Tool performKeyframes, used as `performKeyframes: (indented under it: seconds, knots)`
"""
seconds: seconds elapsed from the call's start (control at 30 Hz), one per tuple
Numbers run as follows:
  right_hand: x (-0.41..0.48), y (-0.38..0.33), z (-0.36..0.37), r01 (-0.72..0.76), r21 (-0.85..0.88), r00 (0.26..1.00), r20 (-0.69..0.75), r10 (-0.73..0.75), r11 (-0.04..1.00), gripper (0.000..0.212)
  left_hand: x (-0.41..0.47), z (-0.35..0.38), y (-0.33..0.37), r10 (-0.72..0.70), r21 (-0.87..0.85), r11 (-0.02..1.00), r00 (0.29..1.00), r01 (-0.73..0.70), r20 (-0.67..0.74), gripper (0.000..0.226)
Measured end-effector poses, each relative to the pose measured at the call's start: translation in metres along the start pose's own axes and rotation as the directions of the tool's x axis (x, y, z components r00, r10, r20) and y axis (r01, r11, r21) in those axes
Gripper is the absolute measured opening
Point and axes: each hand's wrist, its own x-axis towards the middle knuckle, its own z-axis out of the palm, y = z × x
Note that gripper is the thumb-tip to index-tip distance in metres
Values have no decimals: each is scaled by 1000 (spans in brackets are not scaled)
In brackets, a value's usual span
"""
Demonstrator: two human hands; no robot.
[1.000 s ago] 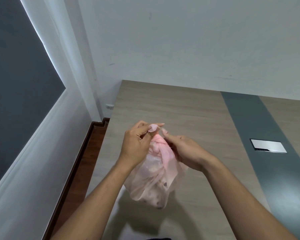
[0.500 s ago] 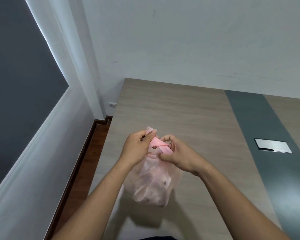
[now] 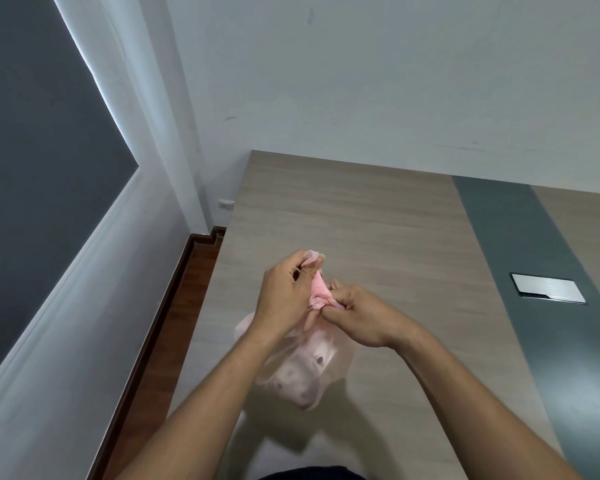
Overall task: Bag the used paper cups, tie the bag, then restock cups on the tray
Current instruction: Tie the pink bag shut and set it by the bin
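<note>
Pink bag [image 3: 309, 368] (translucent), woodgrain table [image 3: 354, 216]

A thin, translucent pink plastic bag [image 3: 302, 368] hangs low in the centre of the frame, its body bulging with pale rounded cups [image 3: 312, 362] seen dimly through the film. Its neck is gathered and twisted into a tight pink bunch at the top.

Pale wall [image 3: 395, 81], wood-grain table [image 3: 361, 220] with grey stripe [image 3: 520, 254], dark window [image 3: 32, 150], brown floor [image 3: 174, 323]
</note>
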Motion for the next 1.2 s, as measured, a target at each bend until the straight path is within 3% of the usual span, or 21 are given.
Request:
performKeyframes:
  seconds: [0.13,0.2,0.27,0.33,0.43,0.5,0.6,0.8,0.97,1.07,1.2]
  knots:
    - [3,5,5,-108,-159,988,-123,89,981,33,3,-3,-6,1,61,998,999,2,-42,46]
    - [6,9,10,-131,-210,967,-243,79,969,20,5,-3,-14,-77,93,993,997,75,14,42]
    - [6,12,13,-152,-128,936,-339,101,980,8,6,-5,-19,-231,104,970,966,219,117,47]
    - [5,16,14,-99,-47,932,-353,76,994,27,4,-5,-22,-395,-62,908,896,415,204,47]
    - [-1,19,11,107,-120,937,-320,-141,987,43,2,-7,-25,-454,-325,772,832,545,318,41]
    - [-4,21,12,181,-85,945,-261,-197,980,40,2,-8,-29,-452,-394,705,801,590,392,48]
    - [-6,23,13,171,122,949,-289,-130,978,27,3,-9,-30,-463,-409,659,769,632,442,53]
    - [1,47,20,37,298,945,-320,63,954,18,0,2,-45,-471,-314,758,814,571,340,48]
    - [-2,74,31,-62,475,964,-200,176,878,26,-7,3,-57,-445,-52,887,881,458,164,44]
    - [-4,90,37,-115,543,961,-151,232,832,27,-12,3,-69,-428,126,900,900,416,82,45]
    - [-11,103,40,-176,542,952,-119,283,822,27,-17,1,-87,-441,197,883,897,427,36,46]
